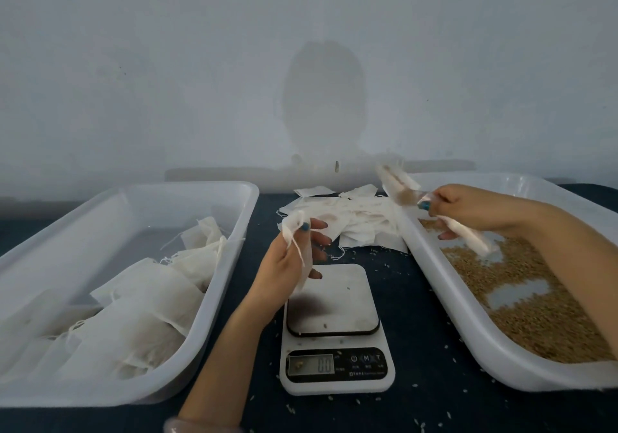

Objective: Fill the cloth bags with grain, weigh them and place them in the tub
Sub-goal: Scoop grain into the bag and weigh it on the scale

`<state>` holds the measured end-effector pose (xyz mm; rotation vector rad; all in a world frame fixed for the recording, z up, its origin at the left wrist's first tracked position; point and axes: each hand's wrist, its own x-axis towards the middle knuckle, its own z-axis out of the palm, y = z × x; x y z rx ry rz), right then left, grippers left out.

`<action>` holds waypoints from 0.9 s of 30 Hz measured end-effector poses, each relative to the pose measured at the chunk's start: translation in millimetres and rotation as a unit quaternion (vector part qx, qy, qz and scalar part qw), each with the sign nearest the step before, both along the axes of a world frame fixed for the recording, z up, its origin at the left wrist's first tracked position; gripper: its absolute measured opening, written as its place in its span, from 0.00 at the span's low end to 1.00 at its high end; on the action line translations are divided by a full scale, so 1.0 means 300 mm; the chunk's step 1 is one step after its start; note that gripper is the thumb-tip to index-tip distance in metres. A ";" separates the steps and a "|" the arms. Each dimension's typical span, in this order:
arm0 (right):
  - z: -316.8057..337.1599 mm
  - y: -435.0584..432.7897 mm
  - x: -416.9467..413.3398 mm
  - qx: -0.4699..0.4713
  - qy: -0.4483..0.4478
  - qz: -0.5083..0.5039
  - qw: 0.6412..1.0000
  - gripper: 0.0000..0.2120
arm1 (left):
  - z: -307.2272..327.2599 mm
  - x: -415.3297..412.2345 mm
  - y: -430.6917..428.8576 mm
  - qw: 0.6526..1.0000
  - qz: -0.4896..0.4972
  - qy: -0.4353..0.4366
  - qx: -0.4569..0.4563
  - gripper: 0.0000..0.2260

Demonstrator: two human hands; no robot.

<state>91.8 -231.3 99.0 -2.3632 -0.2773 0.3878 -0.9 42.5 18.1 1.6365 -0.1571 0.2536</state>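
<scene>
The left hand [291, 258] is raised over the far edge of the scale [334, 329], thumb and fingers pinching an empty cloth bag [296, 232] by its top corner, so that grip is narrow and closed on the cloth; a thin drawstring hangs from the bag. The right hand [468, 208] reaches over the near wall of the grain tub [444, 295], its grip curled round a white blurred object [399, 183] that sticks out on both sides of the fist. It carries brown specks near the thumb, but whether it is a scoop or a bag I cannot tell. The grain [535, 315] lies in a thin brown layer with bare patches of tub floor showing.

Writing is sparse. The scale's display reads "0.0", though the digits are faint, and beside it sit a power symbol, an "M" and a "T"; the small print beneath is too blurred to read. A few stray grains rest on the steel platform and on the display.

Behind the scale a heap of flat empty bags [354, 218] lies on the dark bench [414, 329], which is dotted with loose grains. On the left, the second tub [187, 186] holds the filled bags [133, 302], stacked against its near end
</scene>
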 end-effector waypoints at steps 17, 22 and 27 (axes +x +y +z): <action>-0.058 -0.012 -0.022 -0.476 0.049 -0.008 0.878 0.15 | -0.017 0.005 0.014 0.979 0.059 -0.082 0.178 0.15; 0.027 0.119 -0.119 -0.309 -0.260 -0.012 0.915 0.12 | -0.021 0.011 0.007 0.982 0.019 -0.094 0.162 0.08; -0.038 0.301 -0.296 -0.122 -0.195 0.112 0.967 0.10 | -0.049 0.022 0.018 0.981 0.012 -0.060 0.185 0.04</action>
